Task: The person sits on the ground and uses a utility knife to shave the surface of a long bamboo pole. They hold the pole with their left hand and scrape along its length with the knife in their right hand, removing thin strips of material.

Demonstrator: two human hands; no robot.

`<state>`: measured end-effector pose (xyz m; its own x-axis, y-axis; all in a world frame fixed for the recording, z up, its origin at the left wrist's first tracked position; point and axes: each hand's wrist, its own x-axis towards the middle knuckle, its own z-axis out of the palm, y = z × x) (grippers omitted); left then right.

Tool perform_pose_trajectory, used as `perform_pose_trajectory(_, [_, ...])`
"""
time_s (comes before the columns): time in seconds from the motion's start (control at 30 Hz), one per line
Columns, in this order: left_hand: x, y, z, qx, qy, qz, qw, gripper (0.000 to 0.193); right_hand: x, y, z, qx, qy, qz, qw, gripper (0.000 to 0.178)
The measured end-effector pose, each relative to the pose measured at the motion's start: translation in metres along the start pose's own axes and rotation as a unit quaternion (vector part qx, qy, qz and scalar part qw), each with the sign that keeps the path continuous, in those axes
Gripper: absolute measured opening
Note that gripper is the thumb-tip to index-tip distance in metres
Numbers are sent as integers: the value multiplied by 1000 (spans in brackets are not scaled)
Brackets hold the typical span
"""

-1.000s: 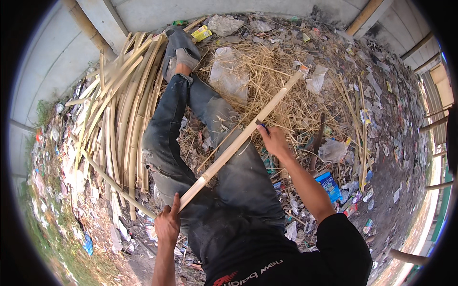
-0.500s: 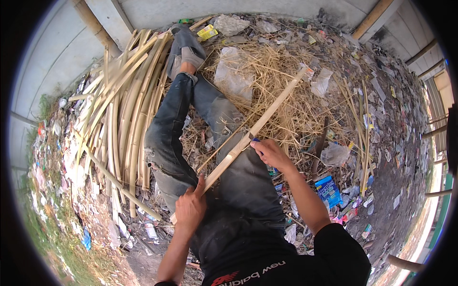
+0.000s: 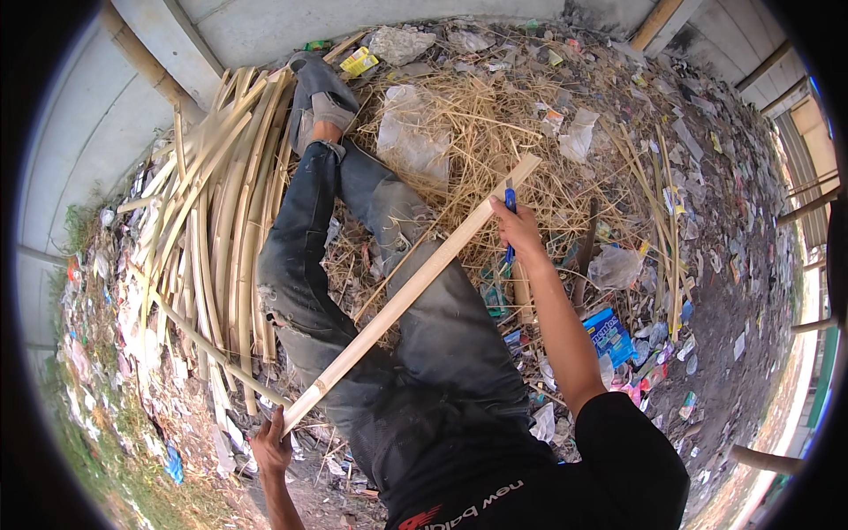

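A long, pale split bamboo strip [image 3: 389, 315] lies slantwise across my thighs, from lower left up to the right. My left hand [image 3: 271, 446] is closed round its lower end, beside my left hip. Near the upper end, my right hand [image 3: 518, 231] grips a blue-handled knife [image 3: 510, 196], its fingers against or very close to the strip's edge. The knife's handle sticks out above and below my fist. Its blade I cannot make out clearly. My legs, in torn dark jeans [image 3: 305, 238], stretch out ahead with the ankles crossed.
A pile of split bamboo strips [image 3: 234, 238] lies left of my legs. Dry shavings [image 3: 477, 132] heap up beyond my knees. A dark, curved, blade-like piece [image 3: 586, 252] and a blue packet [image 3: 609, 336] lie to the right among litter. A grey wall [image 3: 291, 18] stands behind.
My left hand has moved down and outward to the strip's lower end. My right hand, with the knife, has gone up toward the far end. The strip has shifted down and left.
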<state>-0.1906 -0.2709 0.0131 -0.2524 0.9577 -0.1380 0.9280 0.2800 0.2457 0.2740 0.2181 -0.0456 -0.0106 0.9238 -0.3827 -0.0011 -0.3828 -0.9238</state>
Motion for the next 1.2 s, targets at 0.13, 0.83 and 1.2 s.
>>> perform_pose_trajectory(0.13, [-16, -44, 3, 53, 38, 24, 998, 69, 21, -10, -22, -35, 35, -24, 998, 34])
perform_pose_trajectory(0.83, [188, 243, 34, -53, 126, 168, 976, 68, -44, 22, 19, -137, -1, -122, 983, 41])
perform_pose_trajectory(1.2, [192, 225, 37, -90, 8, 138, 986, 56, -90, 10, 18, -450, -14, -215, 867, 63])
